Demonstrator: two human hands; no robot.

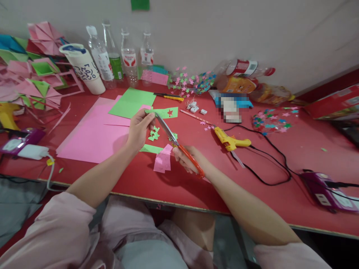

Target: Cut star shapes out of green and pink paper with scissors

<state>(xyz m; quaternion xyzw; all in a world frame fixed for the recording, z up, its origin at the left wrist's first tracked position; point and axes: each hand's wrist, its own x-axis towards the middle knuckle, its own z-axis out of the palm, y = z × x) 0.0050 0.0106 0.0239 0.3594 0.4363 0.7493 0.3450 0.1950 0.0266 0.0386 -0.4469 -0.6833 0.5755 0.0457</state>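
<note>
Between the thumb and fingers of my left hand (142, 127) is a small piece of green paper, mostly hidden by the fingertips. My right hand (186, 158) grips a pair of scissors (192, 161) by the orange handles, and the blades reach up to the left fingertips. Behind them is a green paper strip (174, 112) with a star-shaped hole. Small green paper cutouts (154, 133) are on the table below the blades. Pink paper pieces (163, 160) and another green strip (151, 148) lie nearer to me.
Large pink sheets (92, 130) and a green sheet (134, 101) lie at left. A yellow glue gun (231, 140) with a black cord, a yellow cutter knife (172, 97) and a pencil (195, 116) are at right. Bottles (129, 59) and a white tumbler (84, 69) line the wall.
</note>
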